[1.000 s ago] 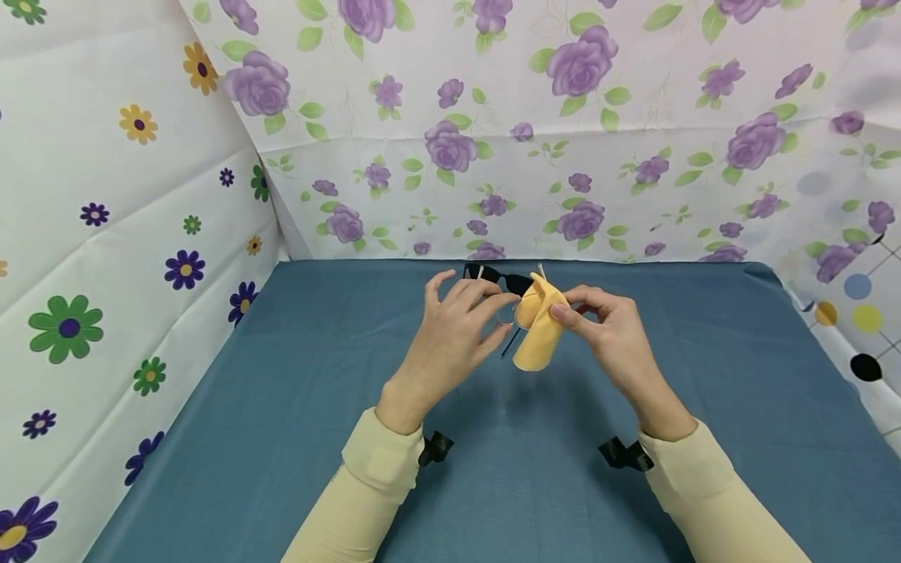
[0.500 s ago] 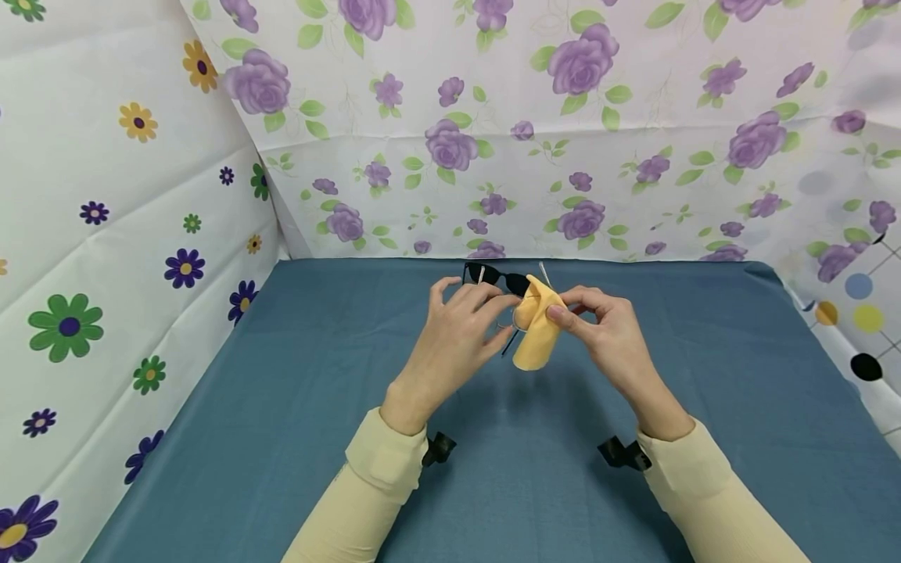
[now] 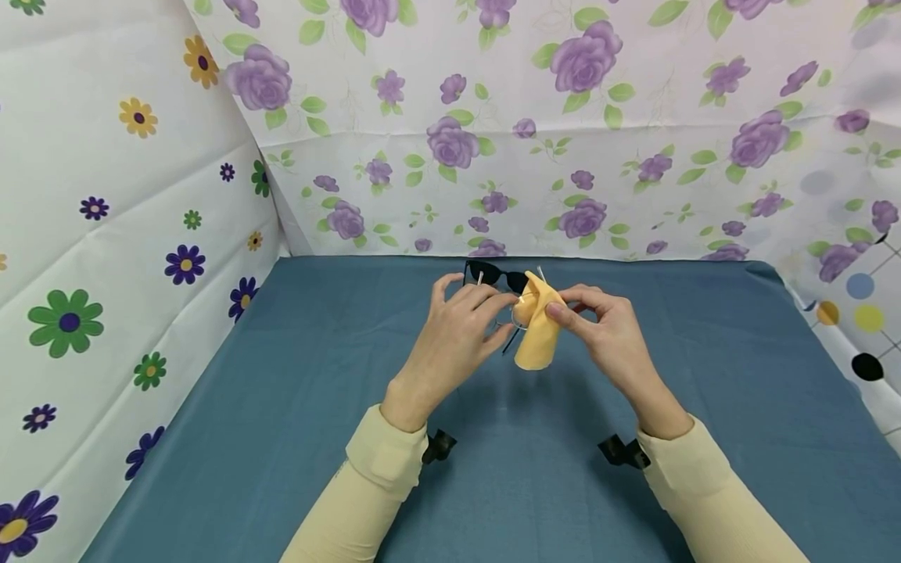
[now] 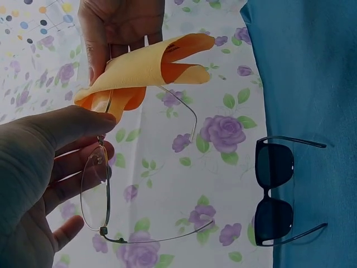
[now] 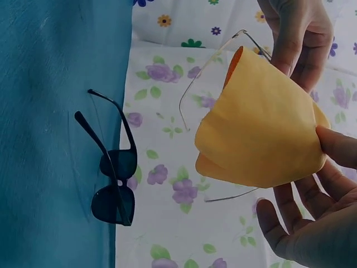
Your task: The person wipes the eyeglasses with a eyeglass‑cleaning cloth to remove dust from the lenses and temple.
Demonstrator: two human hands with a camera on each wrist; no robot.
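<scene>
Above the table, my left hand (image 3: 454, 332) pinches a pair of thin metal-framed eyeglasses (image 4: 107, 195) near the bridge. One clear lens and both slim temples show in the left wrist view. A yellow cleaning cloth (image 3: 538, 336) is folded over the other lens, which is mostly hidden. My right hand (image 3: 612, 324) pinches this cloth between thumb and fingers, with the lens inside the fold. In the right wrist view, the cloth hangs loose at its far edges and a temple sticks out on either side.
Dark sunglasses (image 3: 482, 272) with unfolded temples lie at the table's back edge, just beyond my hands. A blue cloth covers the table (image 3: 281, 391). Flower-printed sheets (image 3: 394, 156) stand behind it and along the left side.
Both hands keep the same hold on the eyeglasses and the cloth. My left hand has shifted very slightly right, and the cloth has moved a little against the lens.
</scene>
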